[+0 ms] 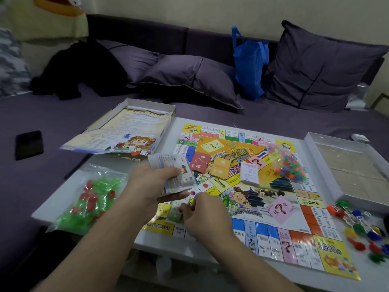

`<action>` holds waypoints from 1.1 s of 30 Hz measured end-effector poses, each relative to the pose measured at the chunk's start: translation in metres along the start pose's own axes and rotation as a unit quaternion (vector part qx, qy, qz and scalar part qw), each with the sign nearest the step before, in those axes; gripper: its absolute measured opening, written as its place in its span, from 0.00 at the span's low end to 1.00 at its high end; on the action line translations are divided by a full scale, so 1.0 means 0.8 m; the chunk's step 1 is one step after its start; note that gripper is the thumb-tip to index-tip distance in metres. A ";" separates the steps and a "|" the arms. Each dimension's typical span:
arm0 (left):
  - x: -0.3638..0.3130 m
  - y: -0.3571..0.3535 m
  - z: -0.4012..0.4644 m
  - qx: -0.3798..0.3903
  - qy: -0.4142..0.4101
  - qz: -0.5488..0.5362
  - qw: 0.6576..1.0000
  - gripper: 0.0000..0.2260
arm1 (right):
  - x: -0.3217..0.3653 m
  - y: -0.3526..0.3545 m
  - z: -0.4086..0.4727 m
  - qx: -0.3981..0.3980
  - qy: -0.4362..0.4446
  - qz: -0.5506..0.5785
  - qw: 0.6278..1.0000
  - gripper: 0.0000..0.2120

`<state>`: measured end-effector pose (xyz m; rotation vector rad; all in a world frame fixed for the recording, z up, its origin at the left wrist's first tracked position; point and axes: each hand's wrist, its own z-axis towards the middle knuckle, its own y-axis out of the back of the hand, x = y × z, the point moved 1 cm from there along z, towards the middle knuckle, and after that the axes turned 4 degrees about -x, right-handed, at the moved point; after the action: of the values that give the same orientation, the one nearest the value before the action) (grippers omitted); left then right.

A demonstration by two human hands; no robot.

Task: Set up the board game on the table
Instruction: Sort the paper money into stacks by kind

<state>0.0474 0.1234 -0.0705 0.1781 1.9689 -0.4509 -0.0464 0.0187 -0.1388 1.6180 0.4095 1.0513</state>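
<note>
Board (248, 199) lies flat across the white table (212, 258), reaching its near right corner. Left hand (151, 184) grasps a stack of paper money (174, 175) above the board's left edge. Right hand (202, 216) pinches 1 banknote (176, 211) just below it.

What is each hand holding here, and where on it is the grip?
The left hand grips a stack of play money around its near end. The right hand pinches a single banknote by its right edge.
</note>
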 end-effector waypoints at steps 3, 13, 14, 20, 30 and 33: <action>0.001 -0.002 -0.001 0.019 -0.002 0.001 1.000 0.09 | -0.016 0.017 0.003 -0.003 -0.044 0.063 0.997 0.11; 0.020 -0.034 -0.025 0.147 0.011 0.057 0.988 0.14 | -0.041 0.112 -0.012 0.023 -0.053 0.473 0.879 0.07; 0.022 -0.038 -0.028 0.159 0.012 0.057 0.985 0.15 | -0.042 0.114 -0.013 0.009 -0.044 0.463 0.885 0.04; 0.027 -0.053 -0.032 0.179 0.025 0.016 0.983 0.16 | -0.059 0.128 -0.009 -0.043 -0.071 0.476 0.876 0.02; 0.035 -0.071 -0.032 0.158 0.006 0.035 0.987 0.16 | -0.084 0.131 -0.010 -0.013 -0.054 0.455 0.889 0.03; 0.037 -0.077 -0.034 0.164 0.022 0.017 0.986 0.12 | -0.091 0.135 -0.011 -0.031 -0.065 0.461 0.884 0.03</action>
<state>-0.0080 0.0751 -0.0726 0.4328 1.9213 -0.7532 -0.1204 -0.0650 -0.0713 1.8348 -0.5586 1.6031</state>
